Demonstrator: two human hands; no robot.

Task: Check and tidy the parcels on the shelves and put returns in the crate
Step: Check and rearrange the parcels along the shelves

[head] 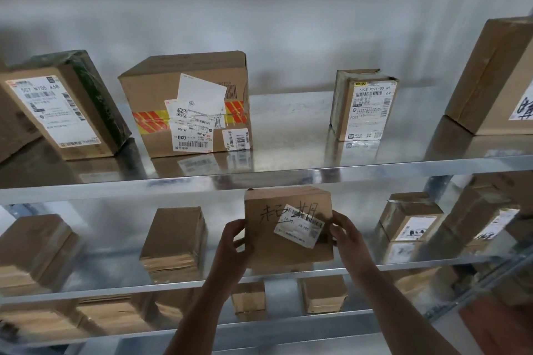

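Gripping marked parcel (pixel 288 228) | left hand (pixel 233 242) | right hand (pixel 346 235) | opposite sides

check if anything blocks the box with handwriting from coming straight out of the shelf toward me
Nothing visible does. The left hand and right hand grip the handwritten box by its sides at the shelf's front edge, apart from neighbouring parcels.

A plain wall (pixel 259 8) fills the upper part of the view, pale grey-white and unmarked. Faint vertical streaks of lighter and darker grey run down it. Its lower edge carries soft, darker grey shadows. The topmost strip is blurred, and the surface looks smooth and matt.
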